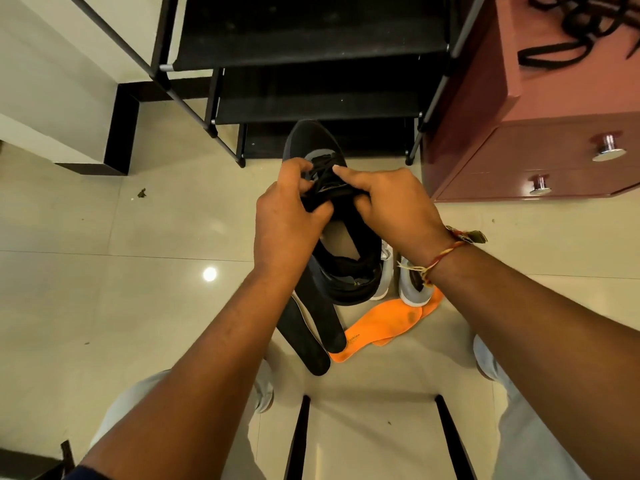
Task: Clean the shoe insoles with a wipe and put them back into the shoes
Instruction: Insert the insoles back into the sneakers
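I hold a black shoe (313,142) in the air over the floor, toe pointing away. My left hand (287,220) grips its left side at the tongue and laces. My right hand (388,206) grips the right side, forefinger stretched onto the laces. A pale insole (341,239) shows inside the shoe's opening. On the floor below lie two black insoles (311,327) side by side and two orange insoles (381,323) overlapping. Two grey shoes (412,289) stand beside the orange insoles, partly hidden by the black shoe and my right wrist. No wipe is visible.
A black shoe rack (311,46) with fabric shelves stands straight ahead. A reddish-brown cabinet (540,157) with round metal knobs is at the right, black laces (571,32) lying on top. My knees and the black legs of a seat (298,441) are at the bottom. Tiled floor lies to the left.
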